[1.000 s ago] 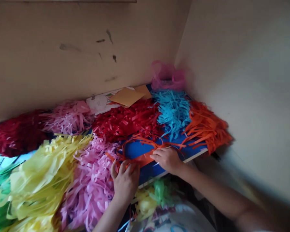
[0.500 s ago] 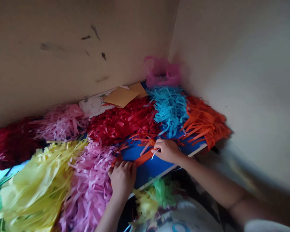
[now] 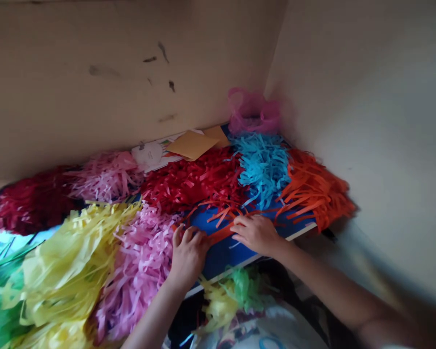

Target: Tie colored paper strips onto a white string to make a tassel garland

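Note:
A fringed orange paper strip (image 3: 221,234) stretches between my two hands, low over the blue tabletop (image 3: 225,257). My left hand (image 3: 191,249) has bent fingers closed on its left end, thumb hidden. On the right end, my right hand (image 3: 256,233) grips the band between thumb and fingers. Loose orange fringe fans out behind the band. A short white string (image 3: 235,245) lies on the blue surface just below my right fingers. Beside my left hand is a pink fringed paper bundle (image 3: 141,266).
Behind my hands lie red (image 3: 196,182), light-blue (image 3: 263,167) and orange (image 3: 314,186) fringed bundles. Yellow tissue (image 3: 67,266) covers the left side. Brown envelopes (image 3: 193,144) and a pink bag (image 3: 254,114) sit against the walls. Yellow-green tissue (image 3: 232,293) hangs at my lap.
The white string, pinched in my right hand before, now lies on the table. My right fingers have shifted onto the orange strip. The whole view has moved slightly.

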`<state>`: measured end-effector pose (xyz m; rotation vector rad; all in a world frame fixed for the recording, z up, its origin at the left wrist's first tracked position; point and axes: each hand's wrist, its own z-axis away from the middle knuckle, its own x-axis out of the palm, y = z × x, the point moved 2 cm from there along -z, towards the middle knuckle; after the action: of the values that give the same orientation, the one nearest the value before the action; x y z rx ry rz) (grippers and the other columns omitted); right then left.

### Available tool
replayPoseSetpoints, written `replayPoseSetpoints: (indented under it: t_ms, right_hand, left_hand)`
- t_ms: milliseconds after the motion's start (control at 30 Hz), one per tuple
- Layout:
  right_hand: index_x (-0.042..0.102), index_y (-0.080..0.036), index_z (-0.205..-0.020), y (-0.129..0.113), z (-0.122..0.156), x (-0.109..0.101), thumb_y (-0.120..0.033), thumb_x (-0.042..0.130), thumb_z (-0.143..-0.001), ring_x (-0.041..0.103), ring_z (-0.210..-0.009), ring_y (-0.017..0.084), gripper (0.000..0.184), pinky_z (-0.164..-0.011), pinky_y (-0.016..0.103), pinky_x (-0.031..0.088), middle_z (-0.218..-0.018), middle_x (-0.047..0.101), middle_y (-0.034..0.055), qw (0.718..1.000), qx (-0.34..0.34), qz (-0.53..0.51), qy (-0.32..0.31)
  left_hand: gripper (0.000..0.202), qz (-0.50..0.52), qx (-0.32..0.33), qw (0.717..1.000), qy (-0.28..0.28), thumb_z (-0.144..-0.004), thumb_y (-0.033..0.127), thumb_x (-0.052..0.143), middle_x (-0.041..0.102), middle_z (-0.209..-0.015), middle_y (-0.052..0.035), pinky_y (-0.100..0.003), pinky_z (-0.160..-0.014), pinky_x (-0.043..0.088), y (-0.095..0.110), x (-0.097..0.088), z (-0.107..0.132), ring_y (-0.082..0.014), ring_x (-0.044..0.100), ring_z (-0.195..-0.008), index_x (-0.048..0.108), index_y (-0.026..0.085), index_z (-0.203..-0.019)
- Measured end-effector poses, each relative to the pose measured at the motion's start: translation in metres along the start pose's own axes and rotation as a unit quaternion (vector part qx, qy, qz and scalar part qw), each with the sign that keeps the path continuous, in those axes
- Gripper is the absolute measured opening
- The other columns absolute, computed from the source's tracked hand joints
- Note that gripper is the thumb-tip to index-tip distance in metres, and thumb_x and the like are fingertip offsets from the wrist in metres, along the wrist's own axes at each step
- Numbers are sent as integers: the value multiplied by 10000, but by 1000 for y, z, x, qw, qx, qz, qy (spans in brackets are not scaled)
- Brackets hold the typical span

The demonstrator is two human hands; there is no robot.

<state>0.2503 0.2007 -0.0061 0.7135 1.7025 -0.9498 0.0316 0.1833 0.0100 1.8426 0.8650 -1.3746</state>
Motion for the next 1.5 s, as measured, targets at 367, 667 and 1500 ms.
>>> replayPoseSetpoints:
  t_ms: [367,667,1500]
  right_hand:
    - [691,-212,-994,-8,-10,6,-311,642,-887,609,-723,159,153,-623,285,352,-973,703,35,998,-65,-2,-2]
    - [733,-246,-821,25,-7,12,-326,678,-872,650,-759,114,110,-646,229,389,-901,713,-25,997,14,-81,6]
    - [698,-221,-945,8,-17,-5,-249,595,-905,580,-807,167,114,-655,286,394,-939,712,19,987,-154,50,-1]
  left_hand:
    - [170,-17,-14,998,67,-876,161,587,745,-852,-6,-526,-1045,255,15,10,3,-254,616,-977,722,264,-875]
    - [219,104,-93,988,66,-902,348,575,744,-805,-13,-328,-739,438,-18,22,19,-215,623,-815,738,251,-791]
    - [181,-23,5,997,70,-867,162,579,752,-858,-11,-537,-1012,292,12,5,-9,-266,626,-956,729,261,-841]
